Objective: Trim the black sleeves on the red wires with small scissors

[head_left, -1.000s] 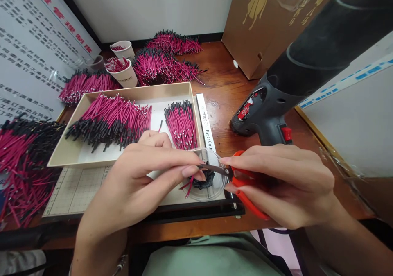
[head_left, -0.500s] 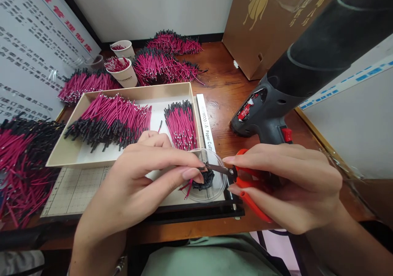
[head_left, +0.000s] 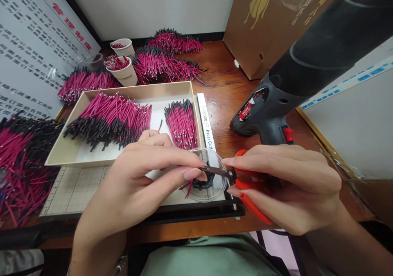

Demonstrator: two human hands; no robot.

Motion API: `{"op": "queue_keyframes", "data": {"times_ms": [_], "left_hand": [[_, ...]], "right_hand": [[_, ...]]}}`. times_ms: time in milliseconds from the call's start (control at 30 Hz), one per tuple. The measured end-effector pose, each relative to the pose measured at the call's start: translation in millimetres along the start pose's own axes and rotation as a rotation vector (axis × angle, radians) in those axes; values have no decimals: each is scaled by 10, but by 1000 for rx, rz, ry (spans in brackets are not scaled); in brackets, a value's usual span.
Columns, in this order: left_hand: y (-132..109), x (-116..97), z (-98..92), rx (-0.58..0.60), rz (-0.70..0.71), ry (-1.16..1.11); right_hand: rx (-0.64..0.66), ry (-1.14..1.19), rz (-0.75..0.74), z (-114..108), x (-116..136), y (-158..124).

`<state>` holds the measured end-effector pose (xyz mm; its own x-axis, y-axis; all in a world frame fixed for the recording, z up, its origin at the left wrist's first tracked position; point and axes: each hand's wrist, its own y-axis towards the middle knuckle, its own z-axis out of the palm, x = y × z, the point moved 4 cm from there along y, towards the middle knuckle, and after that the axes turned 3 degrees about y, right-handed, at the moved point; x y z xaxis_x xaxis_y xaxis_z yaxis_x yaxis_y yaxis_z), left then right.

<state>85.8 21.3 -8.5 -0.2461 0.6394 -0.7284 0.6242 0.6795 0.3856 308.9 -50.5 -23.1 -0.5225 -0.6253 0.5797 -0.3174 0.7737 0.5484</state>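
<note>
Red-handled scissors (head_left: 245,177) are held in my right hand (head_left: 288,182), their dark blades pointing left to the fingertips of my left hand (head_left: 147,177). Thumb and forefinger of my left hand pinch something small and dark at the blade tips; most of it is hidden. Beneath the blades sits a round clear dish (head_left: 219,188) with black pieces (head_left: 204,182) and a few magenta bits inside. Behind my left hand stands a cream box (head_left: 135,88) holding two groups of magenta wires (head_left: 181,124) with black ends.
A gridded paper cutter (head_left: 76,190) lies under the box and dish. Paper cups (head_left: 125,75) and wire piles (head_left: 159,65) stand behind. More wires (head_left: 24,165) lie at the left. A black-grey heat gun (head_left: 270,116) and a brown carton (head_left: 245,34) are at the right.
The scissor blades have tilted slightly, and their tips now look closer together at my left fingertips. Both hands have stayed almost in place.
</note>
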Motion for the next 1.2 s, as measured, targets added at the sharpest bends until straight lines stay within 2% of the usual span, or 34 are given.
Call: {"op": "queue_keyframes", "data": {"times_ms": [367, 633, 1200], "left_hand": [[-5, 14, -8, 17, -14, 5], [-21, 12, 7, 7, -19, 2], [-13, 12, 12, 27, 2, 12]], "right_hand": [[4, 38, -20, 16, -26, -11], [-15, 22, 48, 24, -14, 6], [38, 48, -3, 25, -37, 1]]}}
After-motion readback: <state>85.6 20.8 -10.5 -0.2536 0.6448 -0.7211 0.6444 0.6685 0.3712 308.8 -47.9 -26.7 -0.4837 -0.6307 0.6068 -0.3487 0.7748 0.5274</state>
